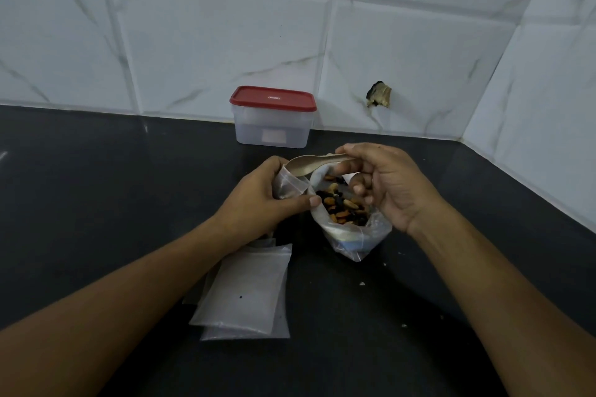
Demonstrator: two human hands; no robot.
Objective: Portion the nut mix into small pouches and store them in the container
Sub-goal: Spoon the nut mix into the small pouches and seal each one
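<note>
left hand: fingers curled round a small pouch, mouth held open.
right hand: pinches a spoon, bowl at the pouch mouth.
nut mix: in an open bag between the hands.
container: lid on, by the wall.
progress: likely early; spare pouches lie flat, unfilled.

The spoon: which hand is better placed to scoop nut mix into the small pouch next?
Right. The right hand holds the spoon by the open nut mix bag, while the left hand grips the small pouch beside it.
</note>
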